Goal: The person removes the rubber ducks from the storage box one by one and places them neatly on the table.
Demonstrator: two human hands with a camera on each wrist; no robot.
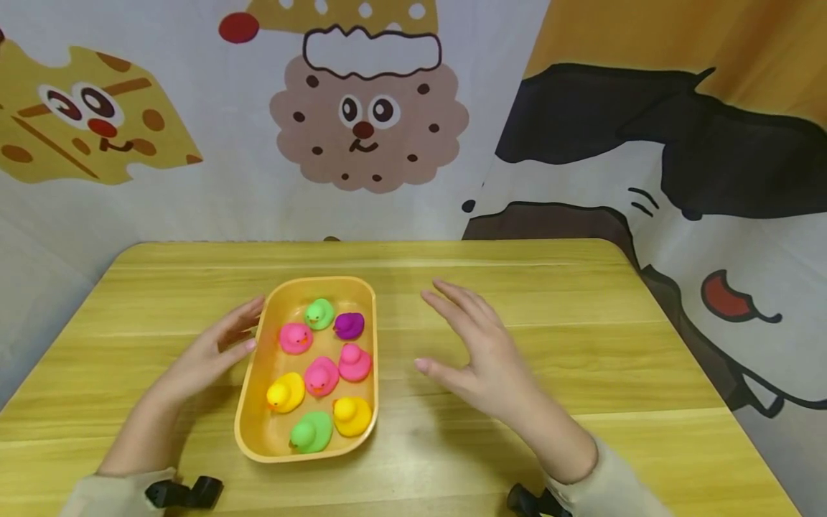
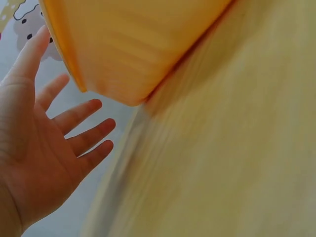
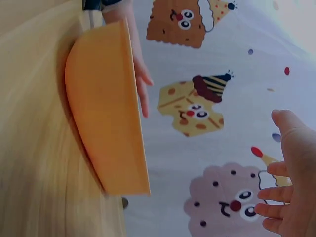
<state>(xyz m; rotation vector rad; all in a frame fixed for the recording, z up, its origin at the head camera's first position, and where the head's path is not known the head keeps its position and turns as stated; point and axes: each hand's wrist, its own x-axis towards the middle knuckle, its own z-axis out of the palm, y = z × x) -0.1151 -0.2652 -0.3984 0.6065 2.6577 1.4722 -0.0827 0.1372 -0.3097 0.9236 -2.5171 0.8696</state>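
An orange plastic tub [image 1: 258, 424] stands on the table with several small rubber ducks inside: a purple duck [image 1: 349, 326], pink ones such as the pink duck [image 1: 321, 376], yellow ones such as the yellow duck [image 1: 286, 393], and green ones such as the green duck [image 1: 311, 432]. My left hand [image 1: 209, 355] is at the tub's left side, fingers spread, fingertips right at the rim. In the left wrist view its palm faces the tub's wall [image 2: 133, 49]. To the right of the tub my right hand [image 1: 484, 352] hovers apart from it, fingers extended, holding nothing.
The wooden table [image 1: 581, 323] extends on both sides of the tub. Behind its far edge hangs a white cloth [image 1: 232, 201] printed with cartoon cheese and a biscuit. A black wrist strap mount [image 1: 184, 493] sits at the left sleeve.
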